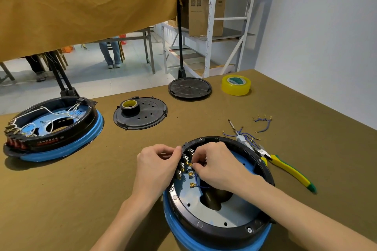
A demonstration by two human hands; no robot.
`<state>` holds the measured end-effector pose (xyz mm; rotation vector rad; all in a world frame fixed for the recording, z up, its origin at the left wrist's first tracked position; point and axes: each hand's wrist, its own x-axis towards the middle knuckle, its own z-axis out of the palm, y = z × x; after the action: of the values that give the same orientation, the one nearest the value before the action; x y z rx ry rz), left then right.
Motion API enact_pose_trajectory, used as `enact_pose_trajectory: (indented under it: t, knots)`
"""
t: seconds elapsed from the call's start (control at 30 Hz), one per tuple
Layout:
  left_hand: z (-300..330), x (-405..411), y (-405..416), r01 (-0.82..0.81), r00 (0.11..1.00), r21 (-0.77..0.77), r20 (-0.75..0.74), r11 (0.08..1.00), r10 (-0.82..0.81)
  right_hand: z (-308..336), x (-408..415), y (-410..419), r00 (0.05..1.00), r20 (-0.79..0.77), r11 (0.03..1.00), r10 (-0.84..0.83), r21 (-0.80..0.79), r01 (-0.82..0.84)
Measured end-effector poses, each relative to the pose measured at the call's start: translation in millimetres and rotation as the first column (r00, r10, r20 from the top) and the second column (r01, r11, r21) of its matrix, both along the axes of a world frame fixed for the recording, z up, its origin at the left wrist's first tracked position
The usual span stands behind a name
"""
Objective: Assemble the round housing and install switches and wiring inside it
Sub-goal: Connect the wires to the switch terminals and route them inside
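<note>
With the round housing (220, 195) right in front of you, keep your left hand (157, 166) pinched on its rim by the switches (182, 166) while your right hand (216, 166), fingertips closed on a brass terminal (190, 164), pushes it on straight, no wiggling.

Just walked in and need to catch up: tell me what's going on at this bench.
A person is wiring the near round housing. The left hand steadies its rim outside the row of switches, while the right hand reaches inside and pinches a brass terminal on a blue wire. Spare wires, pliers and tape rolls lie nearby.
</note>
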<state>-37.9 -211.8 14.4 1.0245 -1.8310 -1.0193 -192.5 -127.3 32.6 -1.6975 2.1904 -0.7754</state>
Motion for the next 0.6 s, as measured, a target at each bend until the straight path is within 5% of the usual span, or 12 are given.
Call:
enact_pose_trajectory:
  t: [0.37, 0.6]
  knots:
    - [3.2, 2.2, -2.1, -0.018, 0.998, -0.066, 0.053, 0.998, 0.022, -0.9, 5.3, -1.8, 1.0, -0.004, 1.0, -0.003, 0.018, 0.003]
    - [24.7, 21.8, -20.9, 0.272, 0.906, 0.069, 0.318, 0.96, -0.28, 1.4, 7.2, 2.1, 0.999, -0.034, 1.0, 0.015, 0.005, -0.015]
